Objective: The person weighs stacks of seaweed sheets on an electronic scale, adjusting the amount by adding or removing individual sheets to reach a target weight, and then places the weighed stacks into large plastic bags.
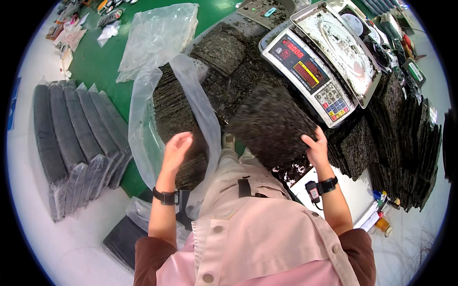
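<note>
My right hand [317, 147] grips one edge of a dark, rough square sheet [273, 125] that looks like dried seaweed; it is blurred by motion. My left hand [178, 149] is raised, holding nothing that I can see, its fingers bent with the thumb apart. Beneath it stands an open clear plastic bag [211, 118] containing a row of similar dark sheets [174, 103]. Beyond the held sheet, a digital scale [307, 77] has a metal pan [338, 46] littered with dark crumbs. Another dark sheet [222, 48] lies on the crumb-covered work surface.
Tall stacks of dark sheets [400, 139] stand at the right. Filled plastic packs [77, 128] stand in a row at the left. Flat plastic bags [159, 35] lie beyond the open bag. A dustpan [263, 12] with crumbs is at the far edge.
</note>
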`<state>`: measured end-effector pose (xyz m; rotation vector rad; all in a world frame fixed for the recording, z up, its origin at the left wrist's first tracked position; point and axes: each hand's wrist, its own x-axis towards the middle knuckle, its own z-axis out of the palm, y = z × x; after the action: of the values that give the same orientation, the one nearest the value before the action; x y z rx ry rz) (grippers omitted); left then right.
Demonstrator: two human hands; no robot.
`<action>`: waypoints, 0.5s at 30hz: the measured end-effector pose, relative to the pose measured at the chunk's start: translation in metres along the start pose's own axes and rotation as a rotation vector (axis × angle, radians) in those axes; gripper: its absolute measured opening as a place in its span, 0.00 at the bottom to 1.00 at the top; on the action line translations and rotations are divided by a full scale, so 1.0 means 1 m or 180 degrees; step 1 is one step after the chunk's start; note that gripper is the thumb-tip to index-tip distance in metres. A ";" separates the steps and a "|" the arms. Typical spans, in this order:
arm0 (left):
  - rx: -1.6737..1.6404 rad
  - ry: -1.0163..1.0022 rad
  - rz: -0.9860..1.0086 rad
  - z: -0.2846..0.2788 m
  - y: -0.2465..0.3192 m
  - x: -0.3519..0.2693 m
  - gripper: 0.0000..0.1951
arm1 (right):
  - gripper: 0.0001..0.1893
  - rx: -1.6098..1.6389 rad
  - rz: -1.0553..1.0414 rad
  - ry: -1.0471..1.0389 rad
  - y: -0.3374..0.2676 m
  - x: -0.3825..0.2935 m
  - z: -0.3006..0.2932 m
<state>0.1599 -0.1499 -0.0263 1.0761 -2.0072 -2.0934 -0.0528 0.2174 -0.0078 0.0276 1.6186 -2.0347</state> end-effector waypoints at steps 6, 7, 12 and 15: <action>0.0779 0.0756 -0.1738 -0.065 -0.087 -0.011 0.23 | 0.19 0.0314 0.0723 0.1105 0.055 -0.018 -0.084; 0.0748 0.0781 -0.1987 -0.067 -0.087 -0.017 0.25 | 0.20 0.0248 0.0912 0.1422 0.060 -0.015 -0.086; 0.0455 0.0866 -0.2703 -0.079 -0.105 -0.044 0.32 | 0.34 -0.0313 0.0606 0.2113 0.098 -0.002 -0.088; 0.0253 0.1088 -0.2913 -0.070 -0.108 -0.053 0.31 | 0.34 -0.0649 0.0754 0.2429 0.108 0.000 -0.101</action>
<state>0.2805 -0.1673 -0.0938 2.5125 -1.5757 -1.8764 -0.0386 0.2947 -0.1336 0.9742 2.1224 -1.7535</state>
